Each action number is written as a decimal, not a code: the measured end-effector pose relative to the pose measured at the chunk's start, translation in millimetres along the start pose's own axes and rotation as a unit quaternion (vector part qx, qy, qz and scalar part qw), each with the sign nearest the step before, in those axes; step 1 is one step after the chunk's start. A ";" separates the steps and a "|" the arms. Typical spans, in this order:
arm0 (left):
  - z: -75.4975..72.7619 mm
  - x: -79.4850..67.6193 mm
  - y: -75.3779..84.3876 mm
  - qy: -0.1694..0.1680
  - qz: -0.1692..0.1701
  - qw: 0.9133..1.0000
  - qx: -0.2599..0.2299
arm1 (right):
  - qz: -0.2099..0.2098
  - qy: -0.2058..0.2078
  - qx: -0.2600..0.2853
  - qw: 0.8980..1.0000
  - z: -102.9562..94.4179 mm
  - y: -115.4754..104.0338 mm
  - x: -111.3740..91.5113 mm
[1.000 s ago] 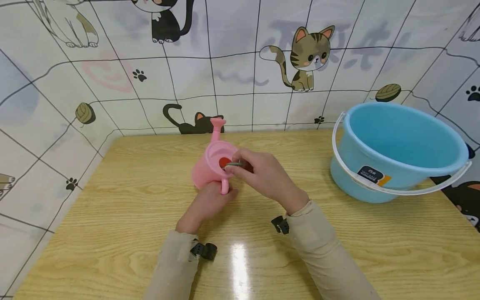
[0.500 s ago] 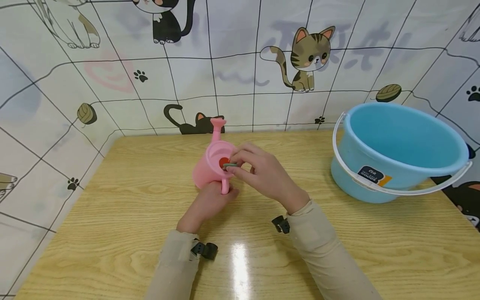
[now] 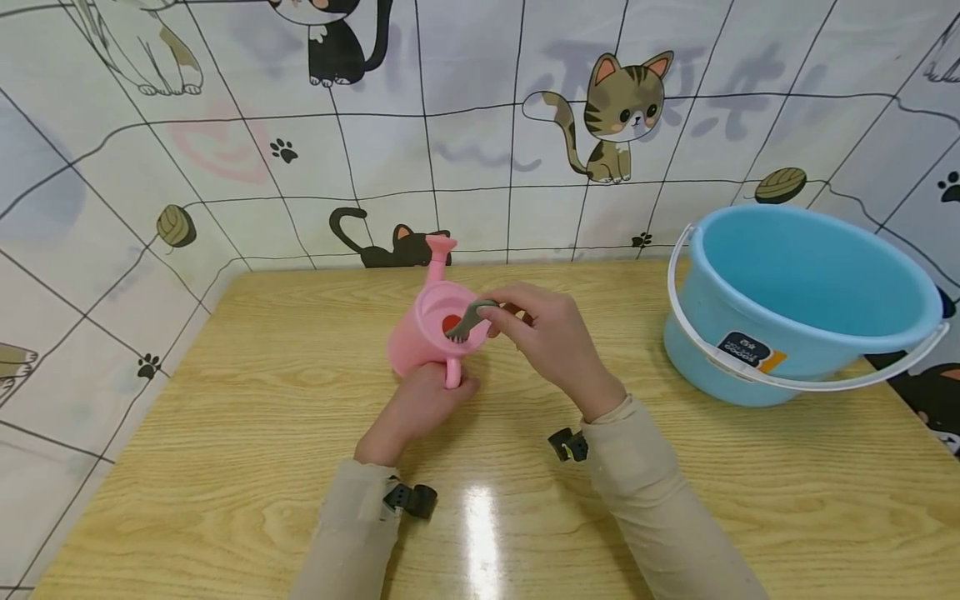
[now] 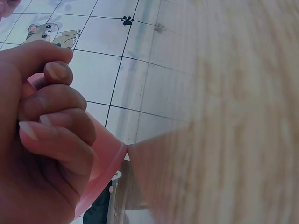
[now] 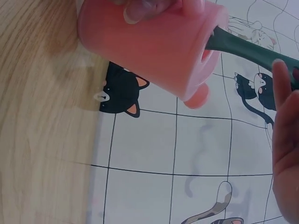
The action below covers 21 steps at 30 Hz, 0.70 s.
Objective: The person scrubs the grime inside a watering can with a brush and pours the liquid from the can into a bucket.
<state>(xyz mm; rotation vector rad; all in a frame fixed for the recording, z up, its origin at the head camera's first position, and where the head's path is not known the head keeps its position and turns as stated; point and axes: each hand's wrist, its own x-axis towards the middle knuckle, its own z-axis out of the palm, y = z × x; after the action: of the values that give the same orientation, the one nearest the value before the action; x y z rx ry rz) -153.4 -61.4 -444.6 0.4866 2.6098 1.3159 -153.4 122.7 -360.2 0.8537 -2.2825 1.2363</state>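
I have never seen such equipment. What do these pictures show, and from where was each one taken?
No robot is here, only a person's left hand and right hand. The wide picture comes from a camera worn on the head; the closer two come from the left wrist camera and right wrist camera. The wooden table carries a blue bucket. The left hand grips the handle of a pink watering can; the right hand holds a green tool, its pronged end in the can's opening.

Blue bucket (image 3: pixel 810 360) — dark label (image 3: pixel 742 348), apparently "GOODS", other characters too small
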 end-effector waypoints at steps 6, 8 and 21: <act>0.4 0.1 0.5 -0.001 0.004 1.000 0.012 | 0.015 0.023 0.016 1.000 3.5 2.0 -0.9; 0.2 0.0 0.8 -0.003 0.007 1.000 0.016 | 0.023 0.026 0.027 0.999 2.9 -4.1 -0.6; 0.4 -0.3 0.6 -0.006 0.024 1.000 0.012 | 0.055 -0.009 0.042 0.998 10.2 -6.3 -1.7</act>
<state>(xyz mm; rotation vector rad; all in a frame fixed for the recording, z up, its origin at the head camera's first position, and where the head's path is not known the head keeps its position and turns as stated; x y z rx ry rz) -153.0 -60.9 -444.3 0.5631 2.6222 1.2946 -148.5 111.9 -362.9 0.7813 -2.3341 1.3865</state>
